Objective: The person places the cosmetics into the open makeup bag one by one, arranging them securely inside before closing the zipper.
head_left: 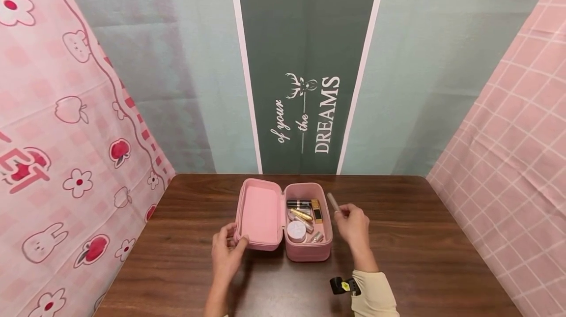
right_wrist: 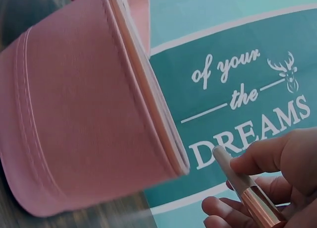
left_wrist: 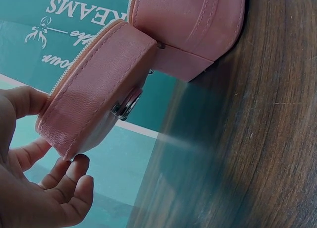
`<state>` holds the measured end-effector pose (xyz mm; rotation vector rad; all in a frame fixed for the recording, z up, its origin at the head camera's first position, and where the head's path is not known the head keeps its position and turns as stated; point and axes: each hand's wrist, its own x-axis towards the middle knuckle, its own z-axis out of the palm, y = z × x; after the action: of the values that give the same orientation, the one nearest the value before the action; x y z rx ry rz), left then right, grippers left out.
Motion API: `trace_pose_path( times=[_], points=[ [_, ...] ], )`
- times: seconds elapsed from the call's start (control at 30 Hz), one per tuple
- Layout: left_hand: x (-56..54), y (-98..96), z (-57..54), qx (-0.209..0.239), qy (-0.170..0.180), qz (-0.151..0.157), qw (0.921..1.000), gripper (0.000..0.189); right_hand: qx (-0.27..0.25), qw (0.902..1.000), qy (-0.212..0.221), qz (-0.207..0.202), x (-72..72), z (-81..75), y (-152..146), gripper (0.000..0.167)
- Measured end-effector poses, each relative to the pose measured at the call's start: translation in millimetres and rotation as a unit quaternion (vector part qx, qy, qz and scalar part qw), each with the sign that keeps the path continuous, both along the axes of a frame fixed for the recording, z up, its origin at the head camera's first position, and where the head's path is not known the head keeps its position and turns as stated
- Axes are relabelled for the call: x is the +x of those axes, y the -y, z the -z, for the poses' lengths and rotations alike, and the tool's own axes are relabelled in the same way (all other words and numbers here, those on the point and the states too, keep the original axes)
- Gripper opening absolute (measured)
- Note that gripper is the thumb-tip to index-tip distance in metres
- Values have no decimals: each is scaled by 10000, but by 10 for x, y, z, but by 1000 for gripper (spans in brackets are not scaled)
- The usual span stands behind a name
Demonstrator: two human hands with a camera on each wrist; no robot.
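Note:
A pink zip-up makeup case (head_left: 308,253) stands on the table with its lid (head_left: 262,215) swung out to the left. My left hand (head_left: 227,254) grips the lid's near left corner, thumb on the zip edge and fingers beneath in the left wrist view. Just right of the case, my right hand (head_left: 353,226) pinches a slim lip gloss tube (right_wrist: 258,203) with a pale end and a rose-gold end. Inside the case lie a round white jar (head_left: 297,231), a black tube (head_left: 298,203), a gold-and-black bottle (head_left: 316,211) and several small gold and silver tubes.
The dark wooden table (head_left: 411,238) runs back to a green cloth backdrop (head_left: 305,37) with white lettering. Pink patterned cloth (head_left: 79,150) hangs at the left and pink checked cloth (head_left: 508,159) at the right. A black strap device (head_left: 341,285) sits on my right wrist.

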<state>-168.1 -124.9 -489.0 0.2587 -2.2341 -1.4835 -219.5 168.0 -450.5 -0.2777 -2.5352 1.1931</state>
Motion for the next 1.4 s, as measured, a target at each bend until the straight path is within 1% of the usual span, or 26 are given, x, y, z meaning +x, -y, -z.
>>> trace_pose_path(
  times=[0.23, 0.43, 0.53, 0.7, 0.87, 0.93, 1.03, 1.17, 1.27, 1.33, 1.4],
  points=[
    [7, 4, 0, -23, -12, 19, 10000, 38, 159, 9998, -60, -84, -108, -8, 150, 15],
    [1, 3, 4, -69, -125, -6, 9999, 38, 267, 9996, 94, 28, -187, 8, 279, 17],
    [-2, 2, 9, -67, -145, -32, 9999, 37, 294, 9994, 174, 22, -208, 23, 325, 15],
    [3, -5, 1, -103, -100, -5, 9999, 38, 377, 9989, 269, -72, -211, 54, 340, 23],
    [0, -6, -1, -70, -18, -39, 10000, 37, 504, 9984, 204, -177, -203, 93, 302, 25],
    [-3, -2, -1, -64, -41, -26, 10000, 38, 520, 9981, 147, -281, -198, 101, 273, 25],
    [6, 8, -1, -48, -83, 138, 9999, 41, 516, 9968, -3, -608, -168, 128, 185, 27],
    [41, 46, 4, 150, -15, 399, 9991, 52, 480, 9916, -317, -1163, -68, 200, 22, 31],
    [57, 78, 8, 230, -96, 457, 9986, 58, 430, 9867, -472, -1492, 18, 272, -67, 35],
    [91, 66, -78, 222, -294, 511, 9980, 58, 392, 9838, -560, -1656, 69, 324, -102, 39],
    [115, 44, -163, 165, -573, 564, 9966, 59, 287, 9816, -603, -1790, 106, 379, -117, 44]
  ],
)
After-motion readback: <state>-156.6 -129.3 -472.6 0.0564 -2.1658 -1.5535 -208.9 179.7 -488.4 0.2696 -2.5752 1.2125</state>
